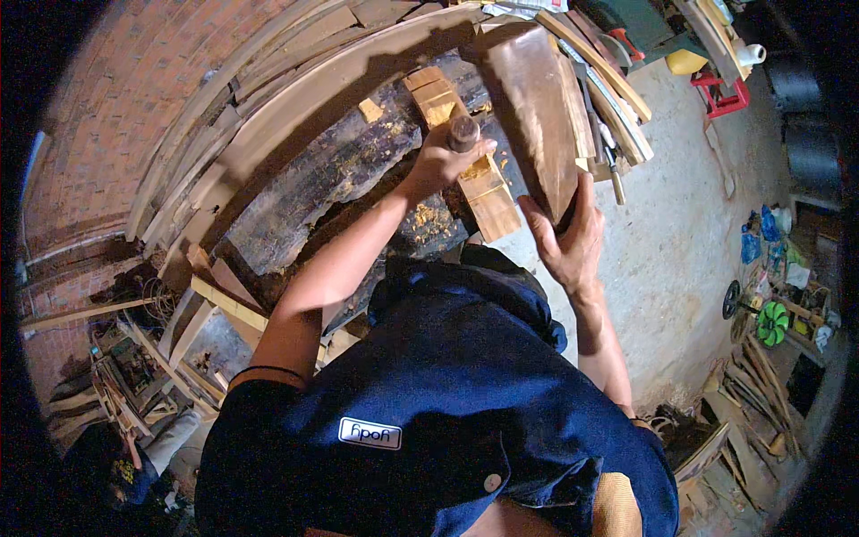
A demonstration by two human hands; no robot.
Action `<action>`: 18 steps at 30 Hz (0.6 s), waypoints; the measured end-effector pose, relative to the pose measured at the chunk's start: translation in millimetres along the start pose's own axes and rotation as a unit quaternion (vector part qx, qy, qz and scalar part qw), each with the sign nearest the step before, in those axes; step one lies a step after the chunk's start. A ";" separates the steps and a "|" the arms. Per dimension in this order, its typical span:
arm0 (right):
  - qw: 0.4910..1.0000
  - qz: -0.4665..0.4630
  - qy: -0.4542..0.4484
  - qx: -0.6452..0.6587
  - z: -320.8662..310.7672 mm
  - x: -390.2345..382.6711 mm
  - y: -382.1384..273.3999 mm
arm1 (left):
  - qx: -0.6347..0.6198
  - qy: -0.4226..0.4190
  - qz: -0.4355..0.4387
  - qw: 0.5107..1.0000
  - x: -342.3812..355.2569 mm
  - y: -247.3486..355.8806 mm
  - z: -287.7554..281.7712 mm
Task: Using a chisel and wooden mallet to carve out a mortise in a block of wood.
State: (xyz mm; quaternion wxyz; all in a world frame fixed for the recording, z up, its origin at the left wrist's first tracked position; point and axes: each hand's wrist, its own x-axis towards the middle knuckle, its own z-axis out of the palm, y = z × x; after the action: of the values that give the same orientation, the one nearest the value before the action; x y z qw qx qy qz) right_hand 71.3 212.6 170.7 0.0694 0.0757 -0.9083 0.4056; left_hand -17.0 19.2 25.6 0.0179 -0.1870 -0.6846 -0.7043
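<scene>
My left hand [443,161] is closed around a short, dark round wooden handle [463,132], over a light wooden block [490,208] with a chipped recess; the tool's far end is hidden. My right hand [573,242] grips the near end of a large dark wooden piece [528,98], thumb at one side and fingers at the other. The block rests on a dark, rough slab [304,206] strewn with shavings and a small loose chip [370,110].
Planks [206,116] line the bench's far side; tools [608,143] lie at its right. A red stool [716,94] and a green fan [771,322] stand on the concrete floor [653,268]. A co-worker [125,474] is low at the bottom left, near scrap wood.
</scene>
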 end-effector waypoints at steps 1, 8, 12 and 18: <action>1.000 0.023 -0.015 0.015 1.1 0.2 -4.5 | -0.020 0.002 -0.046 0.999 -3.6 2.6 3.5; 0.989 0.016 -0.128 -0.070 10.8 6.4 2.6 | 0.024 0.075 -0.049 0.996 -27.0 26.5 18.3; 0.983 0.010 -0.173 -0.056 19.0 -0.2 2.4 | 0.263 -0.006 -0.025 0.965 -41.4 3.1 8.6; 0.985 0.106 -0.135 -0.033 16.4 -1.1 23.7 | 0.077 -0.016 -0.151 0.985 -55.1 32.7 -20.0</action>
State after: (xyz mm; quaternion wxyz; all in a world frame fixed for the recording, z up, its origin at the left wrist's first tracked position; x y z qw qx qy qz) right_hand 66.7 216.1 142.3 -0.0944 0.0308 -0.9251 0.3665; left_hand 38.6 -14.9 41.2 -0.0857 -0.0907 -0.7572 -0.6412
